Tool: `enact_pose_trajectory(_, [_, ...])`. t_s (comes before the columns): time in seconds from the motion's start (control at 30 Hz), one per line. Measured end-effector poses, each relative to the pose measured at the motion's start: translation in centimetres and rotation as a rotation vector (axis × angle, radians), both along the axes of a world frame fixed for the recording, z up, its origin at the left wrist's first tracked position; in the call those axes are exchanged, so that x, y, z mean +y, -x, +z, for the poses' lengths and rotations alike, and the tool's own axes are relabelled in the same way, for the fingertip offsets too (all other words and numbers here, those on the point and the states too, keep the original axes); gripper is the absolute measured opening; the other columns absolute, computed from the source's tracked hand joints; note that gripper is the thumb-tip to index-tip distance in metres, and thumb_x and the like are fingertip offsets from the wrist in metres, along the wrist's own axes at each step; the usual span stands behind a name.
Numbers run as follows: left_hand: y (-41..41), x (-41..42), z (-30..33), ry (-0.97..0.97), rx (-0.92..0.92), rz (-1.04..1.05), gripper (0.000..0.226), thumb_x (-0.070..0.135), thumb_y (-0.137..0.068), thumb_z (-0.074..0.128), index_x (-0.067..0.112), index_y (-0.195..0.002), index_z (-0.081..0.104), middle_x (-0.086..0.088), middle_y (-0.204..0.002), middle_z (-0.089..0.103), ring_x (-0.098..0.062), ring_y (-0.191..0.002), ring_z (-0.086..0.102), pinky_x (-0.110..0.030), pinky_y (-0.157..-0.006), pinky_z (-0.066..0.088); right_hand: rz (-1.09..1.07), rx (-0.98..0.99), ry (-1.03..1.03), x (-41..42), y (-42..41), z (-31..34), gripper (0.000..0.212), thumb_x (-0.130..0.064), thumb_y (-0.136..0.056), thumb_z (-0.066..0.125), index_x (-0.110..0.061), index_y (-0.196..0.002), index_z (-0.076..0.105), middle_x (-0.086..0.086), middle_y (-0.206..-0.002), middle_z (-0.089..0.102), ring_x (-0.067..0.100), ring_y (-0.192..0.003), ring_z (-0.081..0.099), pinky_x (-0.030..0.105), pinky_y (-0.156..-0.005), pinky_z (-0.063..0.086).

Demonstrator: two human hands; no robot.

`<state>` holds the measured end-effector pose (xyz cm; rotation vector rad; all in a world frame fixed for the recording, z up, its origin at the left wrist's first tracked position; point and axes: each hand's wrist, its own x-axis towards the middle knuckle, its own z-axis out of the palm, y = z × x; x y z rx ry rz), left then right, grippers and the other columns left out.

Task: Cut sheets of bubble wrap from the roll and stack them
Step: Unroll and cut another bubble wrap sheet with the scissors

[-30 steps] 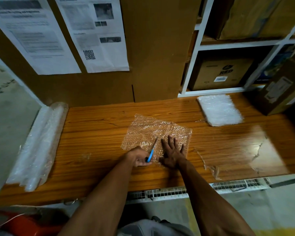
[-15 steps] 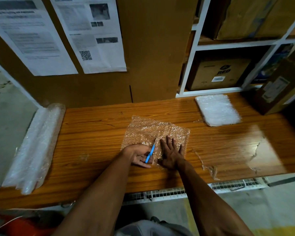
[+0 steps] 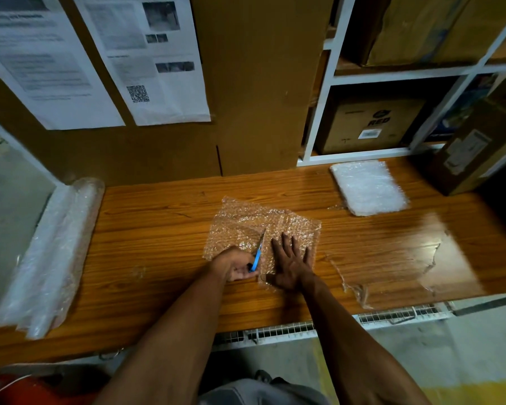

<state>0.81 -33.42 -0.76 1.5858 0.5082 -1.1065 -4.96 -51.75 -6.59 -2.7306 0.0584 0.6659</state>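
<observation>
On the wooden bench [image 3: 158,258], a bubble wrap sheet [image 3: 246,226] lies between roll [image 3: 53,252] and stack [image 3: 368,188]. Right hand [image 3: 289,264] presses it flat, fingers spread; left hand [image 3: 237,266] grips the blue cutter [image 3: 257,257], blade pointing away across the sheet.

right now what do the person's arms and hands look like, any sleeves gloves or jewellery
Both forearms are bare all the way to the bottom of the frame, with no sleeves in view. The left hand and right hand wear no gloves. No watch, wristband or ring can be made out, though the dim light hides fine detail.
</observation>
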Motion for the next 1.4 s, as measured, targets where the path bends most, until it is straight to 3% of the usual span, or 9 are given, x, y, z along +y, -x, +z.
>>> enact_pose_trajectory(0.17, [-0.3,0.2,0.9,-0.02,0.038,-0.1,0.012,0.009,-0.1,0.06,0.01,-0.098,0.072,-0.009,-0.098,0.07,-0.017,-0.089,0.069,-0.034,-0.077,0.062,-0.003,-0.001,0.015,-0.3,-0.4,-0.2,0.126,-0.078,-0.08,0.063,-0.033,-0.162,-0.023,0.002,-0.163,-0.038,0.032,-0.152,-0.034,0.071,-0.119,-0.016])
enact_pose_trajectory(0.3, [-0.6,-0.2,1.4,-0.046,0.051,-0.16,0.015,0.018,-0.101,0.059,0.013,-0.109,0.071,-0.008,-0.108,0.066,-0.019,-0.1,0.065,-0.039,-0.073,0.061,-0.013,-0.006,0.035,-0.5,-0.5,-0.3,0.13,-0.081,-0.077,0.065,-0.033,-0.162,-0.022,0.001,-0.166,-0.036,0.032,-0.152,-0.033,0.07,-0.118,-0.016])
enact_pose_trajectory(0.47, [-1.2,-1.0,1.6,-0.076,0.002,-0.151,0.012,0.021,-0.101,0.061,0.016,-0.1,0.071,-0.004,-0.096,0.068,-0.014,-0.088,0.067,-0.031,-0.07,0.061,-0.025,-0.019,0.025,-0.6,-0.4,-0.1,0.134,-0.083,-0.073,0.066,-0.034,-0.163,-0.021,0.0,-0.167,-0.034,0.032,-0.153,-0.033,0.069,-0.119,-0.017])
enact_pose_trajectory(0.67, [-1.5,-1.7,0.9,-0.117,-0.048,-0.111,0.011,0.015,-0.099,0.064,0.011,-0.093,0.072,0.0,-0.085,0.071,-0.009,-0.073,0.065,-0.018,-0.049,0.053,-0.036,-0.046,0.026,-0.8,-0.1,-0.2,0.132,-0.084,-0.073,0.065,-0.036,-0.163,-0.019,-0.001,-0.167,-0.035,0.032,-0.153,-0.032,0.069,-0.118,-0.018])
enact_pose_trajectory(0.77, [-1.7,-1.9,0.1,-0.131,-0.084,-0.103,0.011,0.006,-0.101,0.06,0.003,-0.103,0.07,-0.003,-0.099,0.074,-0.011,-0.073,0.066,-0.016,-0.041,0.048,-0.044,-0.06,0.028,-0.9,-0.3,-0.8,0.133,-0.088,-0.07,0.063,-0.036,-0.164,-0.014,-0.001,-0.166,-0.034,0.031,-0.154,-0.031,0.069,-0.117,-0.019])
enact_pose_trajectory(0.93, [-1.9,-1.6,-0.8,-0.106,-0.089,-0.091,0.016,0.001,-0.097,0.064,0.009,-0.085,0.056,-0.008,-0.094,0.072,-0.013,-0.074,0.066,-0.019,-0.059,0.053,-0.077,-0.269,0.003,-0.9,-0.8,0.1,0.093,-0.077,-0.095,0.041,-0.023,-0.166,0.014,0.004,-0.174,-0.01,0.027,-0.16,-0.013,0.06,-0.123,-0.014])
enact_pose_trajectory(1.07, [-2.0,-1.4,-0.7,-0.055,-0.055,-0.128,0.03,0.008,-0.091,0.074,0.006,-0.118,0.062,-0.001,-0.067,0.072,-0.013,-0.074,0.073,-0.017,-0.053,0.054,-0.069,-0.23,-0.017,-1.1,-2.2,0.3,0.086,-0.063,-0.102,0.042,-0.027,-0.167,-0.001,0.005,-0.172,-0.017,0.03,-0.159,-0.017,0.06,-0.123,-0.013])
enact_pose_trajectory(1.2, [-2.4,-1.6,-0.5,-0.042,-0.016,-0.171,0.008,0.012,-0.091,0.073,0.006,-0.095,0.07,-0.005,-0.08,0.073,-0.016,-0.083,0.07,-0.024,-0.079,0.054,-0.042,-0.114,0.013,-1.3,-2.9,-0.7,0.095,-0.074,-0.096,0.041,-0.035,-0.165,-0.012,0.001,-0.167,-0.029,0.03,-0.155,-0.028,0.064,-0.119,-0.018])
enact_pose_trajectory(1.4, [-3.1,-2.3,-0.2,-0.044,0.06,-0.216,0.012,0.021,-0.1,0.064,0.013,-0.091,0.069,-0.002,-0.092,0.07,-0.011,-0.081,0.067,-0.021,-0.066,0.048,-0.054,-0.127,0.027,-1.4,-2.7,-1.2,0.103,-0.072,-0.091,0.046,-0.03,-0.165,-0.013,0.0,-0.17,-0.027,0.027,-0.155,-0.029,0.063,-0.119,-0.019])
